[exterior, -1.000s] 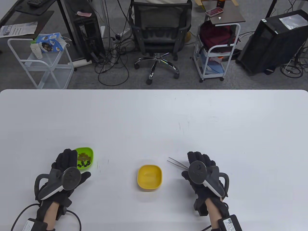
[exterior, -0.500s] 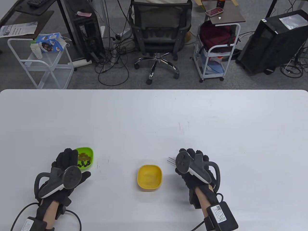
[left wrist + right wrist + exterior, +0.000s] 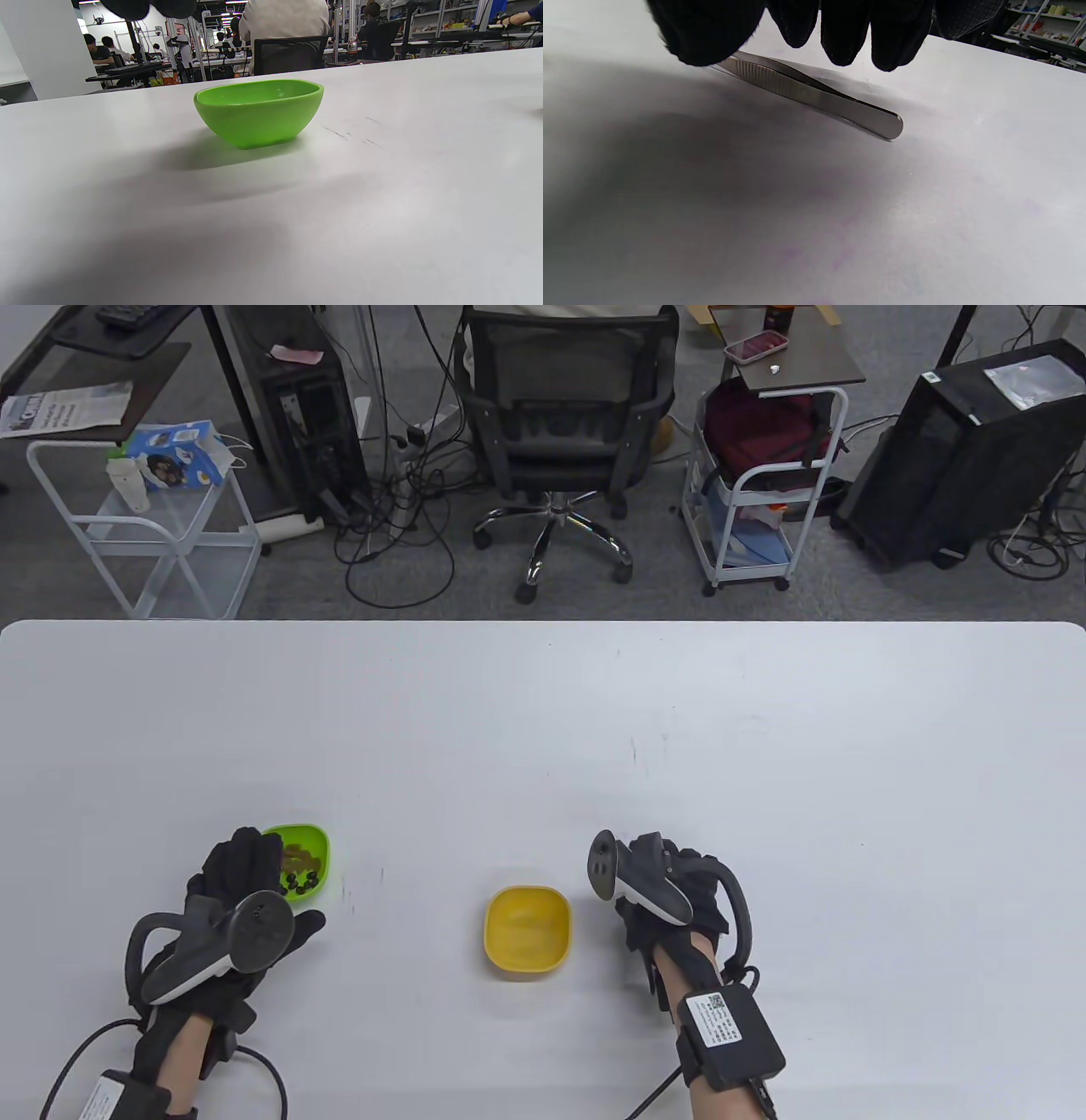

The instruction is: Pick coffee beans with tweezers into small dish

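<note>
Tweezers [image 3: 814, 95]: slim steel, ribbed grip, rounded back end.

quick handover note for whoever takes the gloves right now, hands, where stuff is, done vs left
Left hand: fingers rest at the near-left side of the green dish; contact unclear.
Right hand: over the tweezers, fingertips on them; the far end looks just off the table. Firm grip not confirmed.
Green dish holds the dark coffee beans plus some brownish pieces.
Yellow dish, mid-table between the hands, is empty.
Done: tweezers reached, nothing moved.
Left: secure the tweezers, carry the beans one at a time into the yellow dish.
</note>
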Demonstrator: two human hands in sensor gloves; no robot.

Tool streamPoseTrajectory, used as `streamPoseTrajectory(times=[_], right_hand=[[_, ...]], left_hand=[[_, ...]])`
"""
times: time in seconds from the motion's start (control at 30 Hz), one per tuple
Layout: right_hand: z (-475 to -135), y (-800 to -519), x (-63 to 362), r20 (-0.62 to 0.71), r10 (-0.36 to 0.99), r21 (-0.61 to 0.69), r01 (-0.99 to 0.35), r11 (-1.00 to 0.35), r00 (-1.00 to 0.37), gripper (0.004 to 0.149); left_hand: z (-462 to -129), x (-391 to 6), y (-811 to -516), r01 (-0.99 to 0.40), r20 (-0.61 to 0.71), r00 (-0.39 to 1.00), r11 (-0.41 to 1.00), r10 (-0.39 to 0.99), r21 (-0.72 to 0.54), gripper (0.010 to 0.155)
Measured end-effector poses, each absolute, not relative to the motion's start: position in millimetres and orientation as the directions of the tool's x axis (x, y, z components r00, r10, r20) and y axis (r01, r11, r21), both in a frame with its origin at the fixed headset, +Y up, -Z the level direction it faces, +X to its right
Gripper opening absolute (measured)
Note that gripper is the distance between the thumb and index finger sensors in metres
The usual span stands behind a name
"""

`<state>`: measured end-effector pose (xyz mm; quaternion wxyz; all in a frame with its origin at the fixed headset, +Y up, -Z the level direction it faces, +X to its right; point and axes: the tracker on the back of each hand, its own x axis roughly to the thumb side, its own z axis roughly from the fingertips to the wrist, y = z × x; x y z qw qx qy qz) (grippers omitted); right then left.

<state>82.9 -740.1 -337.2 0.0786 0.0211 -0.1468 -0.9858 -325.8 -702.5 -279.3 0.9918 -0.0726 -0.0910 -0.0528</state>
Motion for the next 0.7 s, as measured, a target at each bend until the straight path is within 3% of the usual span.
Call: streamPoseTrajectory(times=[0.43, 0.7], right_hand=[[-345, -755, 79, -0.039, -0.25, 0.286, 0.229, -0.93, -0.967, 0.06], [-346, -756, 77, -0.046, -0.295, 0.212, 0.279, -0.937, -0.954, 0.049]], left_hand=[[-278, -328, -702, 0.118, 0.192, 0.977, 0.983, -0.09, -0.139, 0.099], [-278, -327, -702, 0.143, 0.187, 0.976, 0.979, -0.115, -0.144, 0.099]])
